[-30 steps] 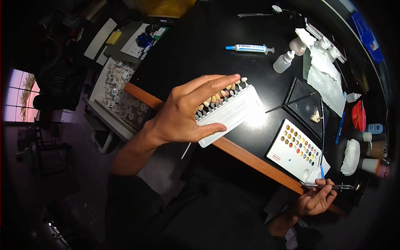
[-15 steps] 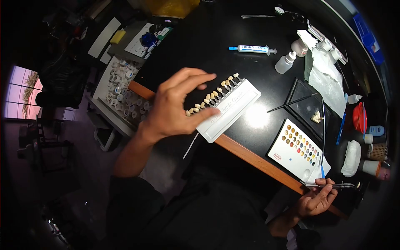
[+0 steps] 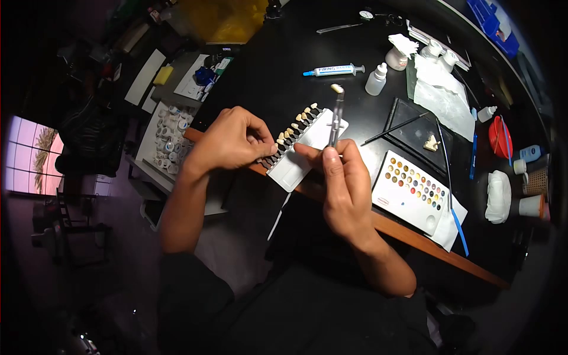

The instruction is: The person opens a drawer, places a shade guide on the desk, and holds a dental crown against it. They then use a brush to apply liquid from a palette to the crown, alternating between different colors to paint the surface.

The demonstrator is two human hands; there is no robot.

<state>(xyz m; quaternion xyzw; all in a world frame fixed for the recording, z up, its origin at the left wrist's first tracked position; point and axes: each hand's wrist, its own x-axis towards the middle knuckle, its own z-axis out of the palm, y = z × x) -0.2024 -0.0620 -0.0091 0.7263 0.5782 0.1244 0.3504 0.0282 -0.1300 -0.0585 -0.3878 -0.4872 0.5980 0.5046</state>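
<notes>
The shade guide [image 3: 322, 131], a white holder with a row of tooth-coloured tabs, lies tilted across the table's front edge. My left hand [image 3: 228, 142] is closed at the near end of that row, thumb and fingertips pinched on a shade tab [image 3: 274, 148]; its lower part is partly hidden. My right hand [image 3: 345, 195] grips metal tweezers [image 3: 336, 121], pointing up beside the guide. At their tip sits a small tooth-shaped crown [image 3: 337, 89]. The right index finger reaches toward the guide; whether it touches cannot be told.
A stain palette [image 3: 408, 192] with several coloured wells lies at right, near a dark tray [image 3: 408, 127] and brushes [image 3: 395, 129]. Behind are a firing paste syringe [image 3: 334, 70], a dropper bottle [image 3: 376, 80] and white tissue [image 3: 441, 89]. Several small jars [image 3: 171, 142] fill a drawer at left.
My right hand has come from the far right to beside the shade guide, raising the tweezers and crown. My left hand has gone from spread fingers to a pinch on a tab.
</notes>
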